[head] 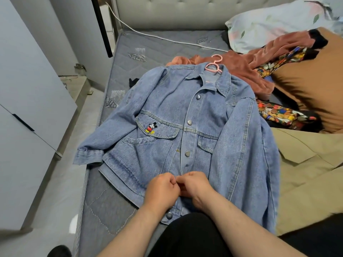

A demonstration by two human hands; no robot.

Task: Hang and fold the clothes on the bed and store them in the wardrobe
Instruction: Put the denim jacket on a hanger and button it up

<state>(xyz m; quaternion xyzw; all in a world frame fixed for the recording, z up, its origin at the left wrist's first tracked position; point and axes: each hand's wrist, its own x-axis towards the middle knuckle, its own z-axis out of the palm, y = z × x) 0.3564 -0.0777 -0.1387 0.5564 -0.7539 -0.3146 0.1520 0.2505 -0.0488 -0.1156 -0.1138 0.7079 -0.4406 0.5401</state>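
Note:
A blue denim jacket [167, 112] with a cartoon mouse patch lies flat, front up, on the bare mattress [141, 45]. A pink hanger [213, 66] sits inside its collar, hook pointing toward the headboard. Three upper snaps look closed. My left hand [162, 190] and my right hand [195, 184] meet at the placket near the hem, fingers curled and pinching the two front edges together. The snap under my fingers is hidden.
A pile of clothes lies to the right: rust velvet garment [246, 65], patterned colourful cloth [278, 112], tan coat [306, 164], brown cushion [319, 86], floral pillow [278, 21]. White wardrobe doors [27, 86] stand at left across a narrow floor strip. A white cable [148, 35] crosses the mattress.

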